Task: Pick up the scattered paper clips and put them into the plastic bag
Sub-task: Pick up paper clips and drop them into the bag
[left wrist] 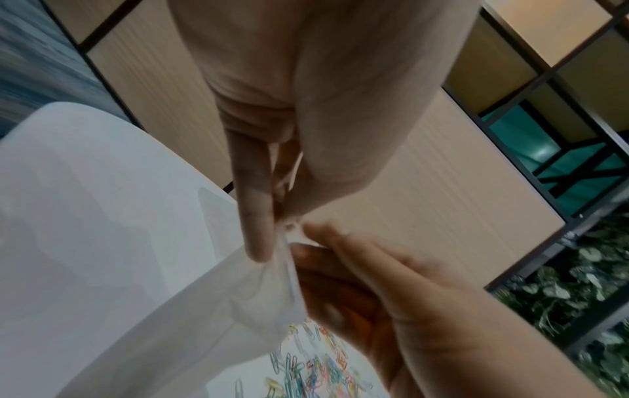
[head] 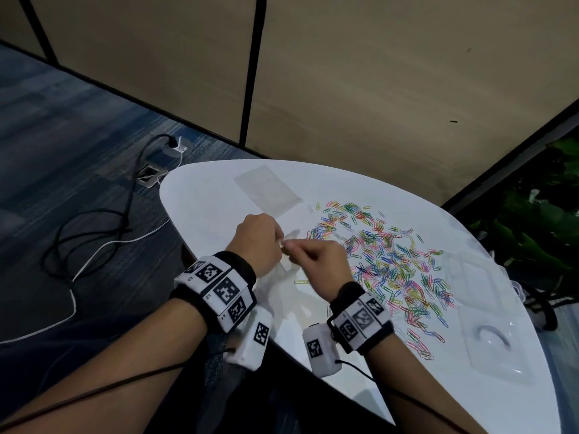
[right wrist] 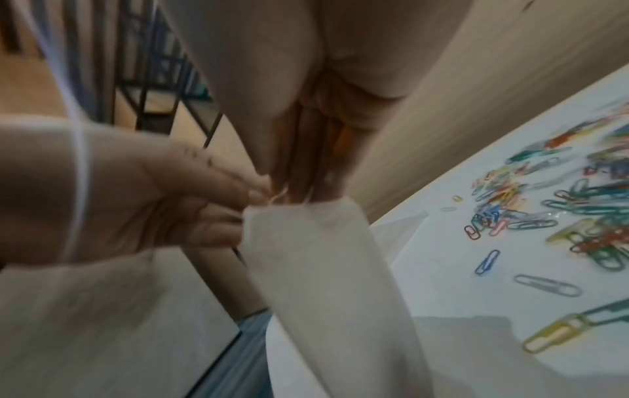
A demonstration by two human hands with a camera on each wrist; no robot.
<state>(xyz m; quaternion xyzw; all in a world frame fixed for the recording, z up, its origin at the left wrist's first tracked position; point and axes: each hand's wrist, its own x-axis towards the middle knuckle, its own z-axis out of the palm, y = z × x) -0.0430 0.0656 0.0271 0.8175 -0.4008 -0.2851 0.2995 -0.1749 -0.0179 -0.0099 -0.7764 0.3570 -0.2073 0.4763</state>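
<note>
Translucent plastic is the business of the moment: the plastic bag (head: 289, 277) hangs between two hands above the near edge of a white table (head: 206, 195). At left, the left hand (head: 258, 242) pinches the bag's top edge between thumb and fingertips (left wrist: 258, 242). Just beside it, the right hand (head: 316, 264) pinches the same edge with thumb and forefinger, the two grips almost touching. By all appearances the person is working the mouth of the bag apart; no clip is held, and none can be seen inside the bag.

A second flat clear sheet or pouch (head: 268, 191) lies farther back on the table. To the right, the paper clips (head: 398, 264) spread in a broad multicoloured scatter across the tabletop, with one yellow clip (head: 301, 281) lying apart, near the bag. At far right sits a clear plastic tray (head: 492, 336).

The next move likely calls for the mouth to be parted and held wide by one hand, freeing the other to gather clips.

No brand or readable writing shows; the wristbands (head: 216, 286) carry only black-and-white square marker patterns.
</note>
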